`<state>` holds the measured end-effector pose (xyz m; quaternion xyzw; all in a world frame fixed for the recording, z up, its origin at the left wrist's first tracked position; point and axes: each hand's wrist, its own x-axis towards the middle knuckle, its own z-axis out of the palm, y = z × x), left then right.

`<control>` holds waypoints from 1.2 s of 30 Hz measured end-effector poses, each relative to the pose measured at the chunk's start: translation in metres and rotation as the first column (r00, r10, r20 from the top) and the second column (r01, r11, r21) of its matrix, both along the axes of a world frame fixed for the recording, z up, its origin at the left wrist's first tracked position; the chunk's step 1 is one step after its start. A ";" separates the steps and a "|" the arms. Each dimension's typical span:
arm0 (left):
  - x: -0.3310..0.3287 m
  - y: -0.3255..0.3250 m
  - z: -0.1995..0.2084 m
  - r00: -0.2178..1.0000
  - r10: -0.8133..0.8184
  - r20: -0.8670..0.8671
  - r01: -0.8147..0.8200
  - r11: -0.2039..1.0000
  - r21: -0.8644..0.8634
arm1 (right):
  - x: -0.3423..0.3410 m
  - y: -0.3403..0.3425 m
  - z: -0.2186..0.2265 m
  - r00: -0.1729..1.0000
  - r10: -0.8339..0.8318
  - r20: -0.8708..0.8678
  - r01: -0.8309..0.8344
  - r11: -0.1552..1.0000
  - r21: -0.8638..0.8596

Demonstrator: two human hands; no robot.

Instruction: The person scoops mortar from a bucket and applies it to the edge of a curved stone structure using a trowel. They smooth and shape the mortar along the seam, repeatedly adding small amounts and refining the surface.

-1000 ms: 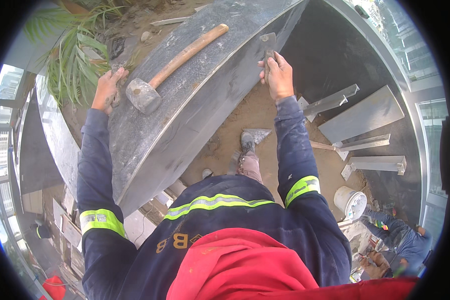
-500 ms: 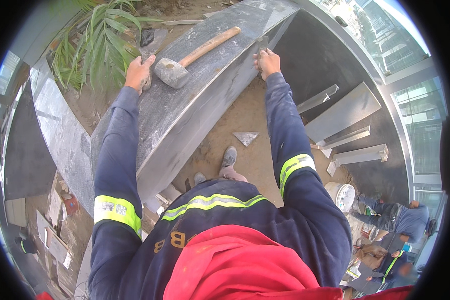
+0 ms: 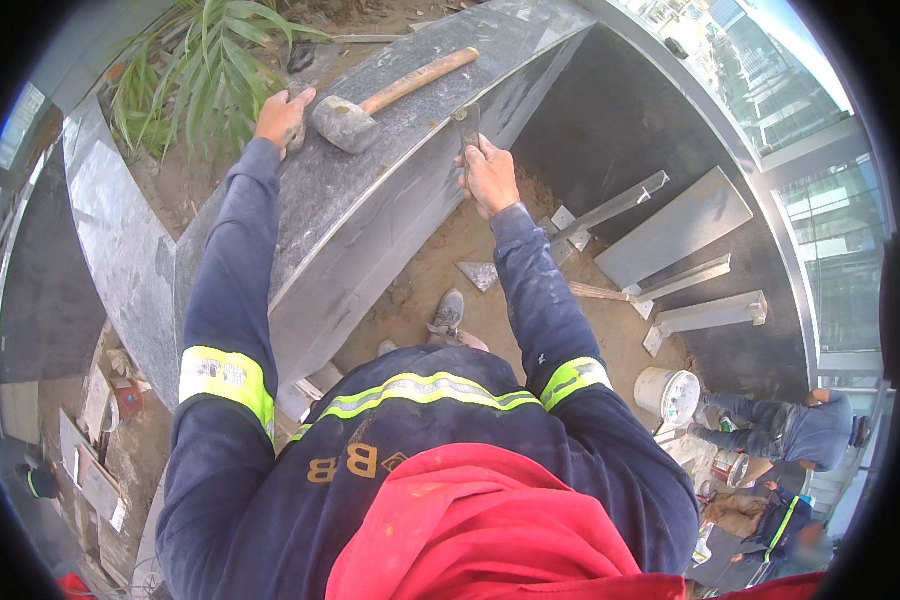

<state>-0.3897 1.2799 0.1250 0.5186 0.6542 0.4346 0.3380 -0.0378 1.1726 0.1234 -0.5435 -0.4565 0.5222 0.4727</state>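
Observation:
A putty knife point(image 3: 468, 122) with a grey blade is in my right hand point(image 3: 491, 178), the fingers closed round its handle. Its blade meets the front edge of the grey stone slab point(image 3: 315, 215) that caps the low wall. My left hand point(image 3: 281, 122) is at the slab's planted side with the fingers curled; whatever lies under them is hidden. Between my hands a mallet with a grey head point(image 3: 344, 124) and wooden handle point(image 3: 420, 82) lies on the slab, close beside my left hand and untouched.
A leafy plant point(image 3: 205, 75) grows in soil beyond the slab. Stone offcuts point(image 3: 675, 228) lean by the dark curved wall point(image 3: 610, 110) on my right. A white bucket point(image 3: 667, 396) stands nearer, by a co-worker in blue point(image 3: 815, 430). A triangular offcut point(image 3: 480, 274) lies near my shoe point(image 3: 449, 309).
My right hand has brought the putty knife left and nearer along the slab's front edge. My left hand has shifted slightly up. The mallet lies where it was.

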 end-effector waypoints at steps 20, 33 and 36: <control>-0.010 0.014 -0.005 0.997 -0.011 0.071 0.011 1.000 -0.001 | -0.108 -0.165 0.000 0.969 0.236 0.068 -0.239 0.970 0.051; 0.002 0.004 -0.003 0.993 -0.065 0.101 0.071 0.996 -0.061 | 0.024 -0.197 -0.004 0.990 0.114 0.078 -0.112 0.993 -0.026; -0.014 0.008 -0.002 0.997 -0.034 0.065 0.036 0.998 -0.041 | 0.044 -0.191 -0.001 0.993 0.043 0.107 -0.043 0.999 -0.002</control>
